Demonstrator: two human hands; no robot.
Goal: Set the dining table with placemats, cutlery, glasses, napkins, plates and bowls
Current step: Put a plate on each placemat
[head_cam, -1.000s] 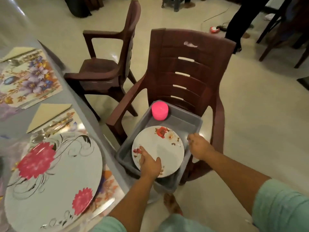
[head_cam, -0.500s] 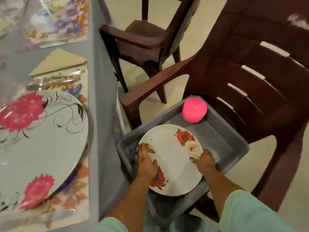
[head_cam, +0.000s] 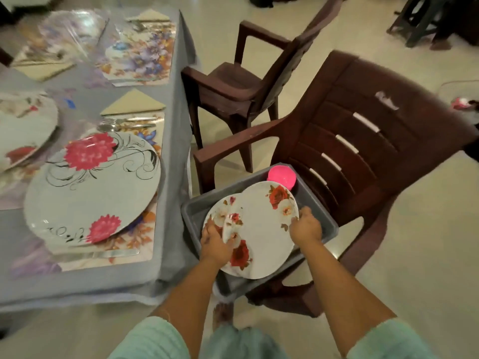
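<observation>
Now we have both hands on the top small plate in the gray bin, which sits on the seat of the brown chair just beside the table. Our left hand grips the plate's near-left rim, and our right hand curls over its right rim, so the plate tilts up off a second small plate that peeks out beneath it on the left. Holding it at two opposite edges seems meant to peel one plate cleanly from the stack without dragging the lower one along. A pink bowl rests in the far corner of the bin, touching or nearly touching the lifted plate. On the table, a big flowered plate already lies on its placemat, with cutlery and a folded napkin beyond it, so the small plate probably belongs on top there.
</observation>
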